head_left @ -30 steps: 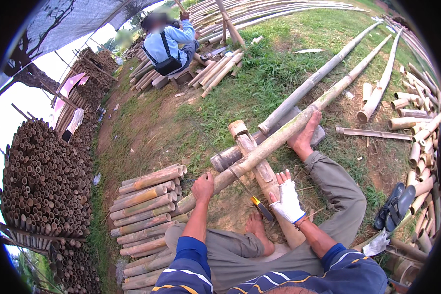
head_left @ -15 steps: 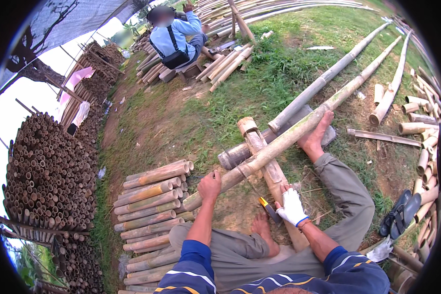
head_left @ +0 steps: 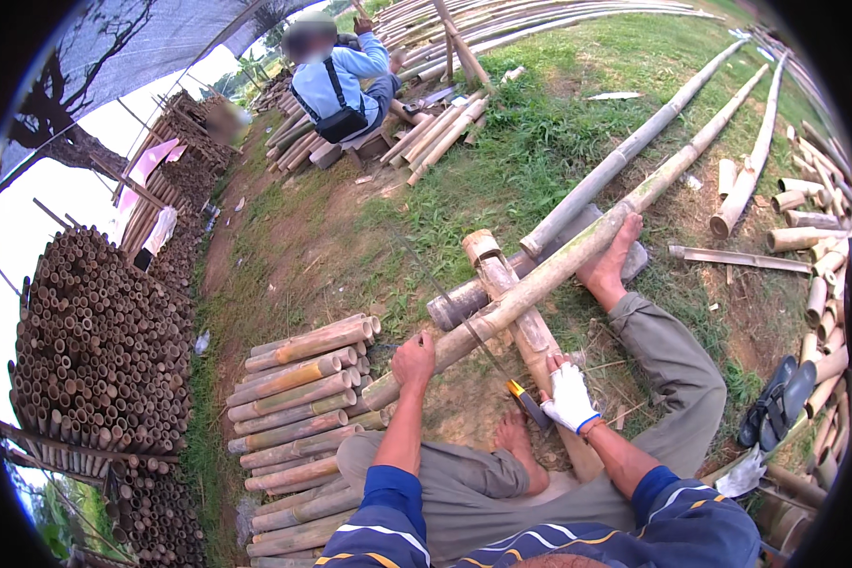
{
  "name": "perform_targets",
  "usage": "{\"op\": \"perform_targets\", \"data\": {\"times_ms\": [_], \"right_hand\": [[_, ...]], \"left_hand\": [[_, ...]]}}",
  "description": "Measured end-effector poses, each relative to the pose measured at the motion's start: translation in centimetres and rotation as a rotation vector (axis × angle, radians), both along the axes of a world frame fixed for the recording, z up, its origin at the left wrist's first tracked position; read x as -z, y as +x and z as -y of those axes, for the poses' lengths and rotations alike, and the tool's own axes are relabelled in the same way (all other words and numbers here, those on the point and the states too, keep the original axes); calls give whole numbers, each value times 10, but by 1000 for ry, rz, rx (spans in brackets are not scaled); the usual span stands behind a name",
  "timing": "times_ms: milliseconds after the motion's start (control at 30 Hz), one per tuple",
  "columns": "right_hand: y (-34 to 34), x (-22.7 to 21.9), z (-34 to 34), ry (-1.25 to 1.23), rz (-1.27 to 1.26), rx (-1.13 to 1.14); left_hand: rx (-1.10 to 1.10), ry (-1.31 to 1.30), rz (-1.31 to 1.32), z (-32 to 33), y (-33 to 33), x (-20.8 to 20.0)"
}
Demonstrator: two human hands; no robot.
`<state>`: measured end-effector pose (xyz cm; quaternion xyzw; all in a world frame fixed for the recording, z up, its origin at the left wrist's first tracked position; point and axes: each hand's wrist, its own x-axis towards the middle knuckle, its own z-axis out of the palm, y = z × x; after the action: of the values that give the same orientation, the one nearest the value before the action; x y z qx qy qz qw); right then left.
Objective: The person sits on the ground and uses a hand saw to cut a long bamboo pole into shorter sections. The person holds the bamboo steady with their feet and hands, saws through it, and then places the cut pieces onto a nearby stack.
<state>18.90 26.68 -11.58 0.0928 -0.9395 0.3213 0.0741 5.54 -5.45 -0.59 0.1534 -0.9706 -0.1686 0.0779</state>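
We take the clock face as laid over the whole view, twelve at the top. The bamboo pole runs from seven o'clock, past the middle, out to two o'clock, crossing a notched bamboo piece below it. We find the left hand bare at six o'clock, curled closed against the near end of the pole; what lies inside the fist, if anything, we cannot tell. The right hand wears a white glove with fingertips exposed – it sits between four and five o'clock, fingers laid along the notched piece. A saw with a yellow and black handle lies just beside its palm, the thin blade slanting toward eleven o'clock across the pole; whether the hand grips that handle we cannot tell. At about three o'clock from the middle, a bare foot rests against the pole. We record cut bamboo lengths stacked at seven to eight o'clock, a large pile toward nine, dark sandals near four – and a seated co-worker in light blue at eleven
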Motion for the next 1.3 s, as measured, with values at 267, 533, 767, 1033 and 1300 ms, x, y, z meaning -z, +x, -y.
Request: {"op": "perform_targets", "data": {"times_ms": [267, 533, 767, 1033, 1300], "right_hand": [[5, 6, -3, 29, 6, 0], [5, 3, -4, 40, 1, 8], [3, 5, -1, 14, 24, -10], [1, 14, -1, 12, 0, -14], [0, 7, 3, 20, 4, -5]], "left_hand": [[16, -44, -30, 7, 1, 12], [12, -39, -9, 7, 1, 9], [7, -54, -48, 11, 0, 11], [2, 0, -33, 12, -1, 10], [2, -10, -43, 10, 4, 8]]}}
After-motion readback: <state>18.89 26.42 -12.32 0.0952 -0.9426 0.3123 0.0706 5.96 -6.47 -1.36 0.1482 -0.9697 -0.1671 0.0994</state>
